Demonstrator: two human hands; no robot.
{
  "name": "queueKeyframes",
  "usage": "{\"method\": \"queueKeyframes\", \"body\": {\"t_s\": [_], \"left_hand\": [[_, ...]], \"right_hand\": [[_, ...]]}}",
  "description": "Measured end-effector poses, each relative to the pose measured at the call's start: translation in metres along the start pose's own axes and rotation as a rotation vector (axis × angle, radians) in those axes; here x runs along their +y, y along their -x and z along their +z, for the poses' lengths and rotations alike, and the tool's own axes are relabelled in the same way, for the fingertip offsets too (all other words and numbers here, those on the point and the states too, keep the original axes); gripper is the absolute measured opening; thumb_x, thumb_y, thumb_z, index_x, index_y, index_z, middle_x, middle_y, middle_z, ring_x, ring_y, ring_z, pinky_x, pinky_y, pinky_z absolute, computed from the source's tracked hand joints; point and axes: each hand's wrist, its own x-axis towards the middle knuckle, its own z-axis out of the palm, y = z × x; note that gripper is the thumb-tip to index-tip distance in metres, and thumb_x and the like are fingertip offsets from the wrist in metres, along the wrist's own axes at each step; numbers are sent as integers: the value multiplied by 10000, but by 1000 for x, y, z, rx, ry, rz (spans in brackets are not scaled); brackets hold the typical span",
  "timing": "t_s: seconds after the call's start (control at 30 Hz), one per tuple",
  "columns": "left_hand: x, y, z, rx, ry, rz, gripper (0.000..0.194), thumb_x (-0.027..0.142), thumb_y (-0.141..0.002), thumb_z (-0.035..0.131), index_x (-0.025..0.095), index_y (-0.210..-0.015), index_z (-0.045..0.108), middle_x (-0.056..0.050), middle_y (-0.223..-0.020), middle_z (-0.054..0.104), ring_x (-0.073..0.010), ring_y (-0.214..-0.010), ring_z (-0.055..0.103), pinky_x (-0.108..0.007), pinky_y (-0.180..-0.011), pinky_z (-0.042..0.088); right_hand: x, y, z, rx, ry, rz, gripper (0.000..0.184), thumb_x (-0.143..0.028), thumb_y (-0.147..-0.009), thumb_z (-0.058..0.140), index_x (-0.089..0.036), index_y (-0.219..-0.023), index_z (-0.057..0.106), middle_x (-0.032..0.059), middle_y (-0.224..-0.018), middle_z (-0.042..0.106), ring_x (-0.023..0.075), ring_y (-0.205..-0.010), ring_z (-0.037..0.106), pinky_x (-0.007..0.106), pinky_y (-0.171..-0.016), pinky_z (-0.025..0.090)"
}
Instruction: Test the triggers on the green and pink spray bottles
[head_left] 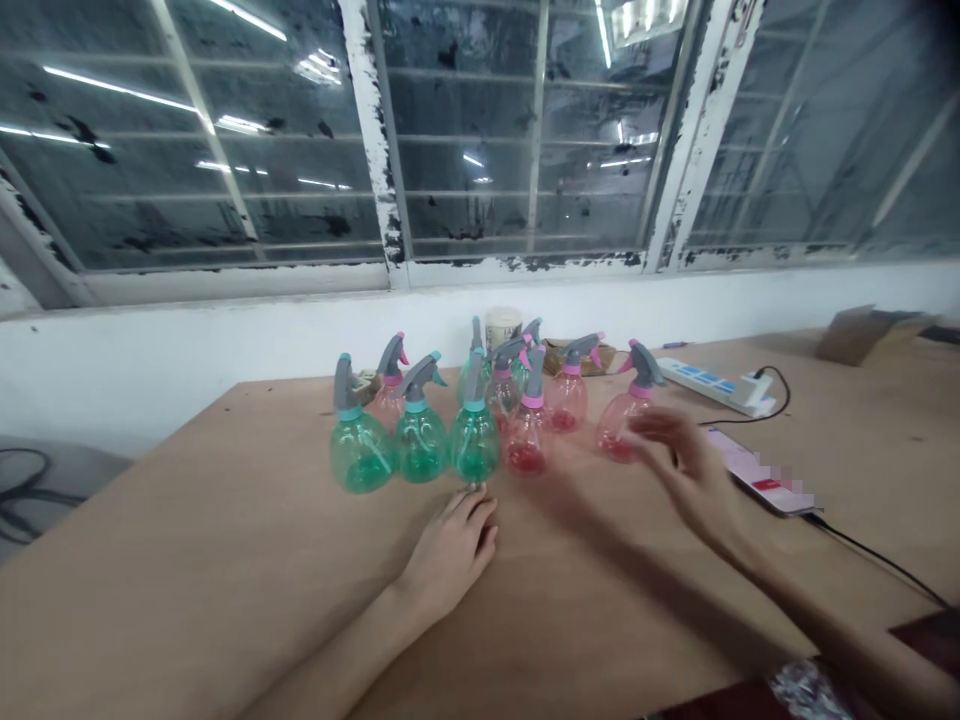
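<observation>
My left hand [451,545] lies on the table, palm down, fingers stretched forward and slightly bent, holding nothing. Its fingertips reach the base of a green spray bottle [474,440]; whether they touch is unclear. My right hand [686,470] is smeared by motion, with bent fingers at the right side of a red spray bottle [616,425]. That bottle stands upright with a grey and pink trigger head, and I cannot tell if it is gripped. Left of it, a red bottle [527,445] and two green bottles [421,445], [361,455] stand in the front row.
Several more spray bottles, including a red one [566,400], stand behind. A pale tub [502,325] is by the wall. To the right are a white power strip [709,385], a phone [757,475] on a cable and a cardboard piece [862,335]. Crumpled clear plastic [806,690] lies lower right.
</observation>
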Motion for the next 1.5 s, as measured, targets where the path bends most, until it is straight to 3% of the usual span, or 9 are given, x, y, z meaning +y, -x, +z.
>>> {"method": "queueKeyframes", "body": {"t_s": [0.13, 0.37, 0.57, 0.7, 0.8, 0.97, 1.17, 1.37, 1.5], "left_hand": [[2, 0, -2, -16, -12, -9, 301, 200, -891, 446, 121, -1160, 555, -119, -1271, 552, -243, -1206, 479, -409, -999, 419], [3, 0, -3, -16, -14, -10, 309, 189, -880, 447, 119, -1165, 544, -122, -1256, 563, -242, -1197, 487, -397, -994, 421], [2, 2, 0, 27, 2, 14, 288, 211, -894, 410, 140, -1139, 546, -124, -1235, 575, -252, -1194, 489, -420, -967, 440], [3, 2, 0, 34, 4, 13, 289, 206, -892, 415, 140, -1142, 545, -120, -1232, 577, -252, -1195, 487, -420, -973, 435], [4, 1, -1, 21, -4, 12, 298, 203, -887, 430, 126, -1151, 545, -126, -1241, 570, -255, -1193, 488, -420, -987, 424], [3, 1, -2, 19, 12, 9, 288, 220, -895, 411, 141, -1136, 547, -120, -1239, 572, -252, -1183, 497, -427, -964, 444], [1, 2, 0, 16, 6, 10, 297, 215, -895, 408, 147, -1156, 531, -120, -1259, 560, -248, -1201, 485, -422, -972, 440], [1, 1, 0, 5, 0, 7, 298, 219, -895, 420, 140, -1157, 538, -117, -1250, 564, -245, -1199, 485, -411, -984, 432], [3, 0, -1, -23, -17, -3, 308, 217, -898, 432, 125, -1169, 545, -118, -1259, 557, -245, -1193, 486, -406, -989, 426]], "right_hand": [[-22, -8, 54, -222, -81, 51, 528, -462, -742, 630, -218, -1183, 471, 103, -1172, 589, 267, -1032, 587, 449, -867, 475], [-25, -35, 110, -99, -173, 20, 602, -493, -712, 640, -212, -1216, 467, 95, -1171, 601, 274, -1101, 549, 472, -949, 406], [-17, -41, 90, -269, -57, 11, 531, -428, -728, 635, -235, -1206, 507, 76, -1142, 624, 288, -1102, 551, 483, -959, 397], [-16, -40, 57, -566, -172, 45, 710, -414, -703, 674, -292, -1337, 378, 48, -1213, 590, 268, -1175, 507, 479, -1018, 360], [-20, -38, 45, -658, -270, 83, 852, -398, -692, 698, -332, -1404, 236, 41, -1325, 501, 247, -1211, 476, 457, -1030, 361], [-24, -40, 60, -484, -251, 30, 852, -407, -655, 729, -326, -1380, 289, 55, -1347, 469, 246, -1238, 441, 447, -1042, 342], [-23, -53, 85, -375, -270, 97, 460, -434, -708, 635, -276, -1136, 575, 35, -1032, 662, 245, -1012, 593, 423, -923, 440], [-29, -38, 78, -276, -120, 189, 158, -314, -678, 547, -229, -787, 624, 13, -667, 632, 222, -686, 597, 350, -646, 481], [-39, -25, 69, -258, -163, 205, 81, -301, -645, 541, -227, -667, 566, 7, -647, 589, 198, -676, 561, 314, -629, 463]]}}
